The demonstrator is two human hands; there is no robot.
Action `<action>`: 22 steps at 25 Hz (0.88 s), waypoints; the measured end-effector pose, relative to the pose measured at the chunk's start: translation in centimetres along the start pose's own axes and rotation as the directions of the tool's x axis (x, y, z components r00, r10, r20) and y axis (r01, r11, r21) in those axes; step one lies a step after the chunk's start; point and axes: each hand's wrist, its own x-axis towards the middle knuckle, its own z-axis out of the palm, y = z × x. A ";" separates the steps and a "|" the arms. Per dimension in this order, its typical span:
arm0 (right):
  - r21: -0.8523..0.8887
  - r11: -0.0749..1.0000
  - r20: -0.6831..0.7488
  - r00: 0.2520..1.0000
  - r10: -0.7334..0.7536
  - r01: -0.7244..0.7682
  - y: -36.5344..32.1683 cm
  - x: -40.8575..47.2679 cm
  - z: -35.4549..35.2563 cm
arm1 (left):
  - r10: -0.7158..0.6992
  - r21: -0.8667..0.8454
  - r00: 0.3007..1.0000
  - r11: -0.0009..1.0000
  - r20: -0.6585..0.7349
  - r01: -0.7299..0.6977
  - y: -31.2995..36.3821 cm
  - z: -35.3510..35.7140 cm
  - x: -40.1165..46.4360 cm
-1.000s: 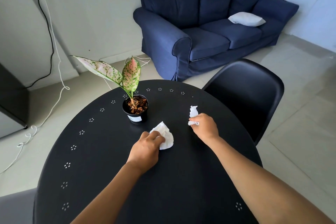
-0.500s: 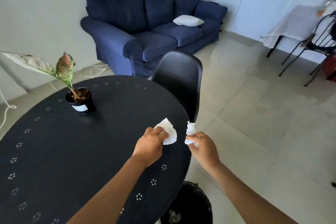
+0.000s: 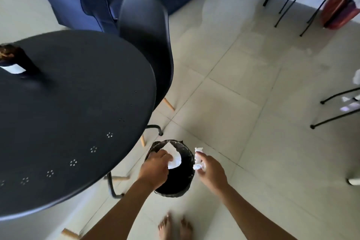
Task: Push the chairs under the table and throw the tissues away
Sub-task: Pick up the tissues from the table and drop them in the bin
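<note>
Tissues held over the bin, one in each of my hands, at the point of release. My left hand (image 3: 154, 167) is closed in a pinch on a flat white tissue (image 3: 174, 157), which hangs directly above the dark mouth of the bin (image 3: 187, 185). My right hand (image 3: 211, 171) is closed around a crumpled tissue (image 3: 198, 159); this one sits at the bin's right rim, seemingly just outside the opening rather than over it, though I cannot tell the height of either hand above the rim.

The bin stands on the floor (image 3: 243, 113) just off the near right edge of the round black surface (image 3: 68, 113). A black chair (image 3: 148, 31) stands at the far right edge of the surface, its seat appearing tucked beneath; I judge that part of the task done for this chair, and cannot see any others at this table well enough to say.

To do this step well, I would open the left fingers first, since that tissue is already centred and should fall straight in. I would shift the right hand leftward until its tissue clears the rim before letting go. Tissue is light and drifts, so I would lower both hands close to the opening and release without a flick. The flat piece is likelier to sail sideways than the wad.
</note>
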 end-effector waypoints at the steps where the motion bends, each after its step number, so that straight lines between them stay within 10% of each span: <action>1: 0.034 0.999 0.010 0.999 0.032 -0.032 0.5 0.3 1.5 | -0.040 -0.022 0.999 0.999 0.027 0.040 -0.8 1.5 -0.2; 22: 0.026 0.997 0.157 0.985 0.074 -0.079 1.0 9.7 9.9 | -0.250 -0.251 0.962 0.929 0.113 0.271 -7.6 8.4 2.4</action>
